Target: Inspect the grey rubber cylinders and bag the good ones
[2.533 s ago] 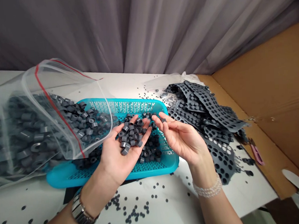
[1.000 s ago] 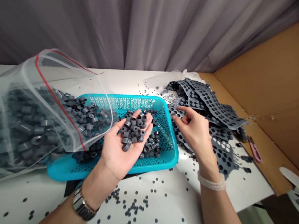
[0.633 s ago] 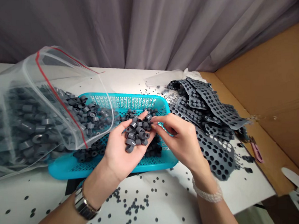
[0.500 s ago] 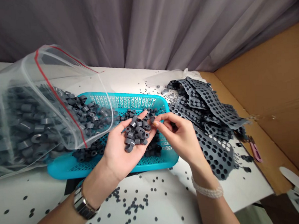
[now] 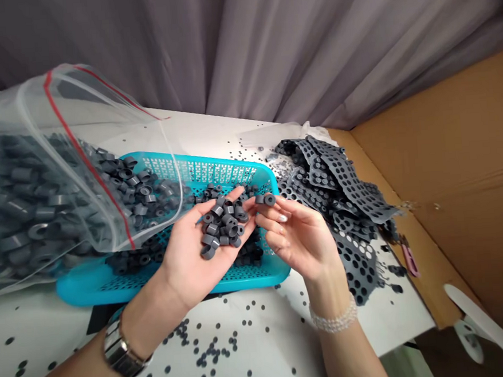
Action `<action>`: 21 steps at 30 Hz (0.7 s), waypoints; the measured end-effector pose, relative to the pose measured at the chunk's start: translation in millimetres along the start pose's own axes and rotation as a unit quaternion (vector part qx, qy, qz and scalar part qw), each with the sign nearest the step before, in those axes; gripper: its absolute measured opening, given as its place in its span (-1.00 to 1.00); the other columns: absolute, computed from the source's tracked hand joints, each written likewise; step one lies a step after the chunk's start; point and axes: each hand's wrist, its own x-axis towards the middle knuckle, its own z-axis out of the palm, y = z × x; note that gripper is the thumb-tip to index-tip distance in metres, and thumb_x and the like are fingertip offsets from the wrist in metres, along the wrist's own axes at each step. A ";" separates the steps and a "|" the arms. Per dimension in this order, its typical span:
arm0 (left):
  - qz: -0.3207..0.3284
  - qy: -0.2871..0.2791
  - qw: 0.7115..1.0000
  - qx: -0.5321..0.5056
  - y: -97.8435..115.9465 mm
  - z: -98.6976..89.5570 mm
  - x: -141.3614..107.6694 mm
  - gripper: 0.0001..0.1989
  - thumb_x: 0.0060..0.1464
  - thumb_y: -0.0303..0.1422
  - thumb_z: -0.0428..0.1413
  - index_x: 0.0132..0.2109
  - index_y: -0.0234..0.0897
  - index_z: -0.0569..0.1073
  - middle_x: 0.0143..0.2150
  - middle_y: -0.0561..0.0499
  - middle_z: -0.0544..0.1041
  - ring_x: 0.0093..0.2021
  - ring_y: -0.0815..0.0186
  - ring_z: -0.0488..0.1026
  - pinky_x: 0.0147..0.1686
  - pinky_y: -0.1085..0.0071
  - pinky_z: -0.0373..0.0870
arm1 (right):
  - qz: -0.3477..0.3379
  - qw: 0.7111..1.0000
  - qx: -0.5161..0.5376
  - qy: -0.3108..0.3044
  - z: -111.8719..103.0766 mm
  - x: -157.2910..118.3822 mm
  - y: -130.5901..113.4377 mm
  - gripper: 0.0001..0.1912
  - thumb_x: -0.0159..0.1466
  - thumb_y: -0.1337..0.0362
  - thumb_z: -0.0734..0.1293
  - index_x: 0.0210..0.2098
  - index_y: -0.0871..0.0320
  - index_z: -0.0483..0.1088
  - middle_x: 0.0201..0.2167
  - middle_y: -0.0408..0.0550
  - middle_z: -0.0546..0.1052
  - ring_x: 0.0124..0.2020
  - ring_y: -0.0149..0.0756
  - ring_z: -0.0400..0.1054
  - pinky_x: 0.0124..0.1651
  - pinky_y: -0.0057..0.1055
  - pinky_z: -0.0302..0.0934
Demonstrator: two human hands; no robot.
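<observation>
Palm up, my left hand [image 5: 195,250] cups a heap of small dark grey rings [image 5: 226,222] above the blue basket [image 5: 176,288]. Just right of the heap, my right hand [image 5: 299,228] has its palm turned up and pinches a small grey ring [image 5: 269,200] at its fingertips. A second small ring touches it on the left, near the left hand's fingertips. More grey rings lie in the basket below both hands, partly hidden by them. An open clear bag [image 5: 79,183] full of similar rings leans over the basket's left part.
Perforated dark grey sheets [image 5: 341,176] are piled right of the basket. Small dark discs [image 5: 211,352] are scattered on the white table [image 5: 287,324]. Pink-handled cutters [image 5: 409,258] lie by the cardboard [image 5: 458,185] on the right. A grey curtain [image 5: 242,51] hangs behind.
My right hand has turned from palm down to palm up, bringing the pinched ring into plain view. My left hand still holds its heap. The whole view has shifted slightly.
</observation>
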 end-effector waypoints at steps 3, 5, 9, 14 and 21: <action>-0.004 -0.004 1.000 0.005 -0.6 0.7 0.1 -0.58 0.20 -0.41 -0.11 0.14 -0.39 0.40 -0.02 -0.27 0.57 0.02 0.11 0.51 -0.08 0.21 0.53 | -0.014 0.993 -0.113 0.026 -0.1 1.1 4.0 -0.80 0.22 0.36 0.35 -0.48 0.20 0.23 -0.62 -0.35 -0.10 -0.64 -0.58 -0.31 -0.68 -0.66 -0.28; 0.003 0.000 1.000 0.005 -0.6 0.9 0.5 -0.58 0.19 -0.44 -0.10 0.14 -0.42 0.40 -0.01 -0.28 0.56 0.02 0.11 0.52 -0.07 0.21 0.52 | -0.027 0.984 -0.170 0.041 0.0 1.9 6.8 -0.84 0.21 0.33 0.37 -0.43 0.20 0.29 -0.64 -0.38 -0.13 -0.64 -0.59 -0.36 -0.68 -0.66 -0.32; 0.019 0.017 1.000 -0.017 0.0 0.5 1.5 -0.59 0.17 -0.49 -0.09 0.14 -0.47 0.37 -0.02 -0.29 0.57 -0.01 0.13 0.54 -0.04 0.24 0.51 | -0.072 0.970 -0.219 0.071 0.6 3.1 10.0 -0.87 0.18 0.31 0.39 -0.37 0.19 0.34 -0.67 -0.38 -0.08 -0.65 -0.59 -0.32 -0.66 -0.64 -0.31; 0.038 0.030 0.998 -0.036 0.2 0.5 0.6 -0.62 0.16 -0.53 -0.07 0.11 -0.47 0.37 -0.16 -0.22 0.63 -0.11 0.14 0.58 -0.03 0.20 0.51 | -0.074 0.977 -0.185 0.078 0.6 2.9 7.1 -0.75 0.19 0.30 0.38 -0.48 0.15 0.20 -0.65 -0.37 -0.10 -0.65 -0.58 -0.34 -0.66 -0.63 -0.33; 0.031 -0.004 0.999 -0.044 1.2 -1.0 -0.2 -0.61 0.19 -0.48 -0.10 0.12 -0.50 0.35 -0.11 -0.28 0.61 -0.03 0.08 0.54 -0.03 0.22 0.52 | -0.044 0.993 -0.110 0.022 -0.5 2.3 1.7 -0.77 0.18 0.34 0.29 -0.53 0.14 0.13 -0.61 -0.30 -0.06 -0.62 -0.53 -0.27 -0.67 -0.65 -0.22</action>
